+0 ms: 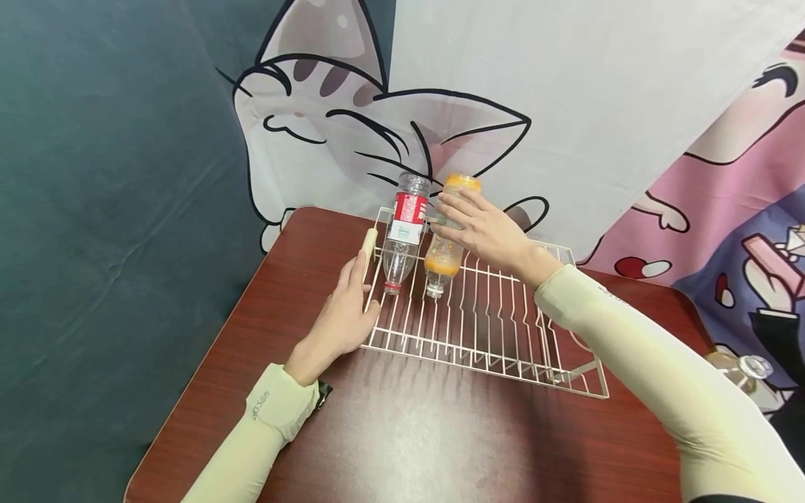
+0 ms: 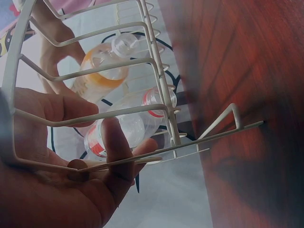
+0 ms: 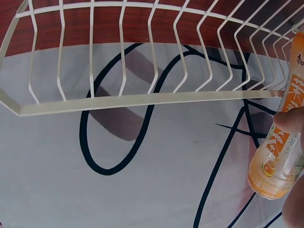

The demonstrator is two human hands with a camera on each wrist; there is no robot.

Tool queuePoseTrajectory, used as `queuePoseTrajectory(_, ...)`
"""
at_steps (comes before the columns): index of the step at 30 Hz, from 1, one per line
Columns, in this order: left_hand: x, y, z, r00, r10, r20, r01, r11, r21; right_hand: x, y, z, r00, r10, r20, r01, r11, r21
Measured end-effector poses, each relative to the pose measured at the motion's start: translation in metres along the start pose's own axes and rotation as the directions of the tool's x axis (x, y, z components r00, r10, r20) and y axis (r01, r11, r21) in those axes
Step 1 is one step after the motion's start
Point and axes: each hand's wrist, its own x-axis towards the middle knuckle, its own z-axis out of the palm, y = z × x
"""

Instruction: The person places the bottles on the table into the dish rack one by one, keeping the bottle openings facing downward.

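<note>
A cream wire dish rack (image 1: 370, 243) stands on the table by the wall. My left hand (image 1: 339, 311) grips its left end; in the left wrist view the fingers (image 2: 116, 142) curl among the wires. A clear plastic bottle with a red and white label (image 1: 407, 222) leans cap-down in the rack, close to that hand. Beside it, another bottle with an orange label (image 1: 443, 262) also tilts cap-down between the wires. My right hand (image 1: 481, 230) holds this orange-labelled bottle near its upper half, and the right wrist view shows a fingertip (image 3: 289, 121) against the label.
The red-brown tabletop (image 1: 402, 433) extends in front of the rack. A printed cat cloth (image 1: 465, 63) hangs close behind it. Past the right sleeve, a clear bottle (image 1: 742, 369) shows at the table's right edge, partly hidden.
</note>
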Motion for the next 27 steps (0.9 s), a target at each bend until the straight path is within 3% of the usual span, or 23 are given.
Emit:
queuePoseTrajectory(11, 0.001, 0.001, 0.000, 1.000, 0.001, 0.005, -0.001, 1.000, 0.007, -0.001, -0.001, 0.009, 1.000, 0.011, 0.000, -0.010, 1.000, -0.007)
queuePoseTrajectory(21, -0.002, 0.000, 0.000, 1.000, -0.024, 0.000, 0.024, 1.000, 0.000, 0.008, -0.005, 0.015, 0.999, -0.034, -0.042, 0.034, 0.999, -0.003)
queuePoseTrajectory(27, -0.001, 0.002, 0.001, 1.000, -0.019, 0.015, 0.019, 1.000, 0.004, 0.006, -0.007, 0.015, 1.000, -0.023, -0.016, 0.023, 1.000, -0.002)
